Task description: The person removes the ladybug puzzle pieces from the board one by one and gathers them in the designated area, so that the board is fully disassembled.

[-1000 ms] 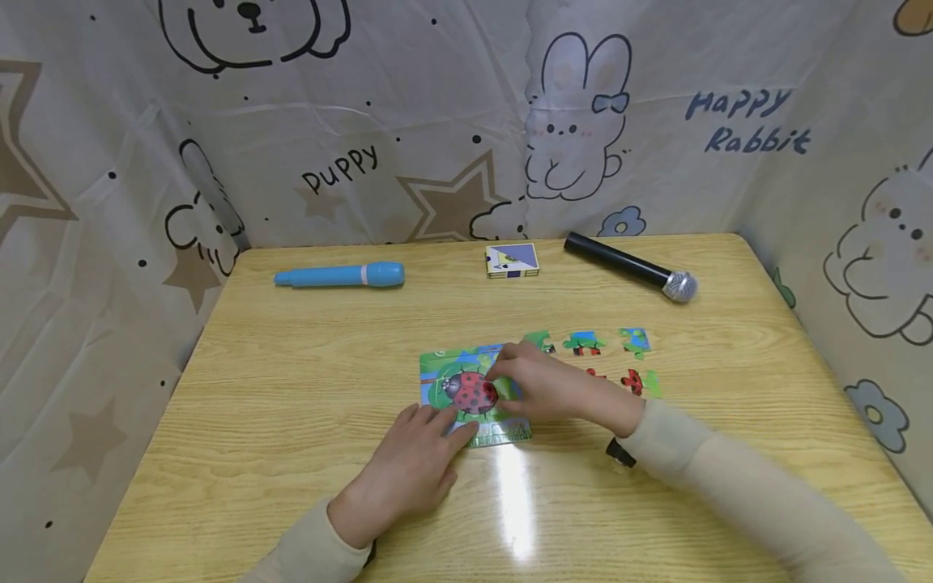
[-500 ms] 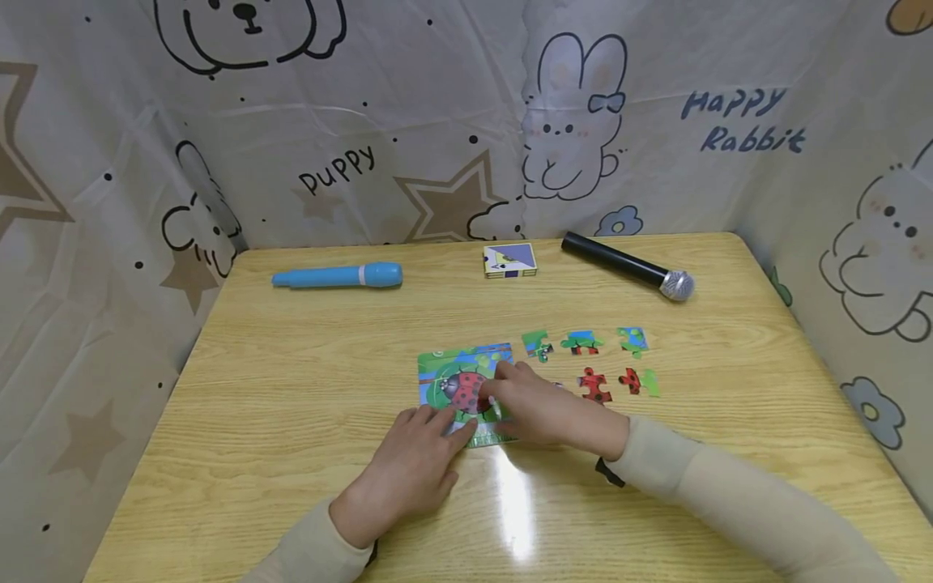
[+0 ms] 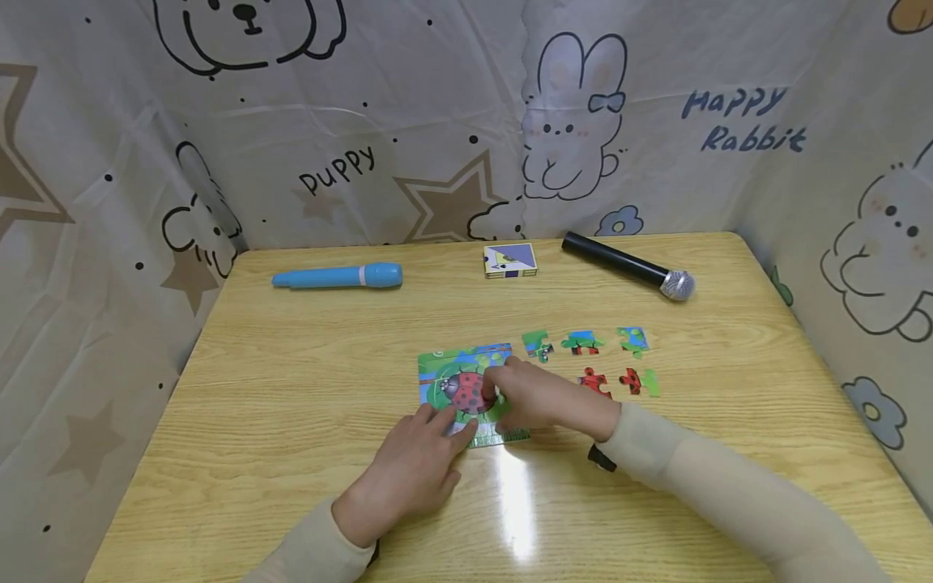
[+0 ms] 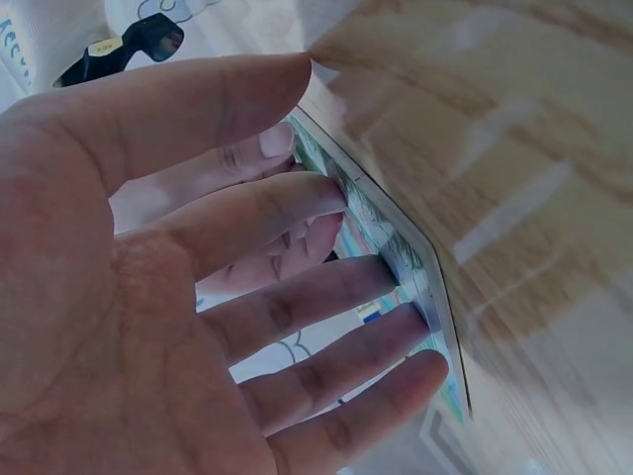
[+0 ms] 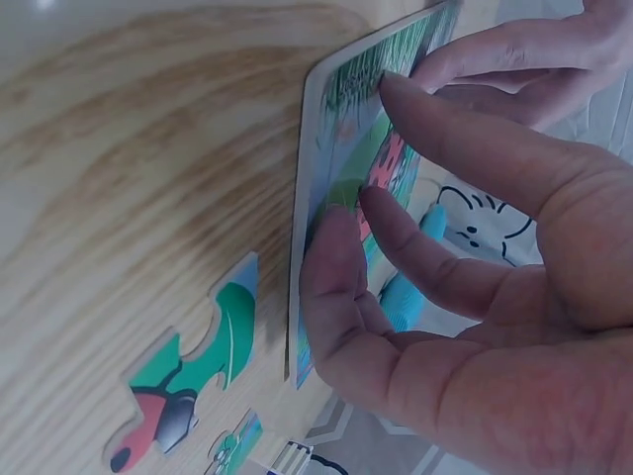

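A jigsaw board (image 3: pixel 432 363) with a ladybug picture lies flat on the wooden table. My left hand (image 3: pixel 414 460) rests fingertips on its near left edge; in the left wrist view those fingers (image 4: pixel 326 366) are extended, with nothing pinched. Over the board's right part, my right hand (image 3: pixel 538 397) touches the picture with bent fingers. The right wrist view shows its thumb (image 5: pixel 435 119) apart from the fingers, and no piece is plainly seen between them. To the right lie several loose puzzle pieces (image 3: pixel 581 342). A ladybug-head piece (image 5: pixel 226 341) shows beside the board, hidden by my right hand in the head view.
At the table's back lie a blue microphone-shaped stick (image 3: pixel 338 276), a card box (image 3: pixel 510 261) and a black microphone (image 3: pixel 619 263). A printed cloth (image 3: pixel 437 121) hangs behind the table and along its sides.
A tilted white-edged piece, seen under my right hand half a second ago, no longer shows. The right hand has shifted slightly up on the board. My left hand stays in place.
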The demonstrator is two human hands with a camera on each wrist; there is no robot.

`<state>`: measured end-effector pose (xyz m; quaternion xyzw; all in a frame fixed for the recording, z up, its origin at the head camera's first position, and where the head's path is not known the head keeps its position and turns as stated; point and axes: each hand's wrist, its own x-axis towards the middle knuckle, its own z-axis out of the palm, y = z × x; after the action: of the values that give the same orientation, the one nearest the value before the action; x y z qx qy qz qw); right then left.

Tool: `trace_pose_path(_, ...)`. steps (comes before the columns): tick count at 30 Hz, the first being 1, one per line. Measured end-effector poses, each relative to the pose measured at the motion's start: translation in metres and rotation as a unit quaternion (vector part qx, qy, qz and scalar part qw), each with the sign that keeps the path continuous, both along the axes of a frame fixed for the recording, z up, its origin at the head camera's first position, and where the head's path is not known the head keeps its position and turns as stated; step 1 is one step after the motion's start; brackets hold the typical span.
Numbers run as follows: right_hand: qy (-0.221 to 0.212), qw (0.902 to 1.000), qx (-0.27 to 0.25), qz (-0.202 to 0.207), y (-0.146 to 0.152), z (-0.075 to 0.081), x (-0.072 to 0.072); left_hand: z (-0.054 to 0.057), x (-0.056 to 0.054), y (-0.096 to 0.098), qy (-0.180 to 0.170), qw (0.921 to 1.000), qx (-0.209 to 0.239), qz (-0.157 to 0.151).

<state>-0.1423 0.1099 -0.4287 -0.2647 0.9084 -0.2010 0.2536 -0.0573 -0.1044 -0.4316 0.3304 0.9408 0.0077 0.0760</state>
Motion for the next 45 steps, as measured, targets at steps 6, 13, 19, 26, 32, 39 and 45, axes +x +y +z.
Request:
trace_pose_path(6,-0.009,0.9999,0.010,-0.010,-0.001,0.003,-0.001,-0.001,-0.001,0.001,-0.010,0.9999,-0.007,0.002)
trace_pose_path(13,0.000,0.9996,0.023,-0.016,-0.001,0.003,0.000,-0.002,-0.001,0.001,-0.003,1.0000,-0.007,-0.001)
trace_pose_path(19,0.017,0.9998,0.005,0.000,0.001,0.001,0.002,-0.002,0.000,0.000,0.007,1.0000,-0.005,-0.003)
trace_pose_path(26,0.031,0.9977,-0.049,0.033,0.013,0.001,0.003,-0.002,0.000,-0.001,0.013,0.9999,-0.005,-0.004)
trace_pose_path(32,0.027,0.9942,-0.089,0.054,0.037,0.008,-0.002,-0.002,-0.001,-0.002,0.019,0.9998,0.006,-0.008)
trace_pose_path(39,-0.014,0.9957,-0.075,0.053,0.077,0.014,-0.001,-0.002,-0.008,-0.008,-0.020,0.9989,0.034,-0.025)
trace_pose_path(45,-0.052,0.9952,-0.064,0.052,0.114,0.020,0.008,-0.004,-0.014,-0.014,-0.049,0.9971,0.051,-0.029)
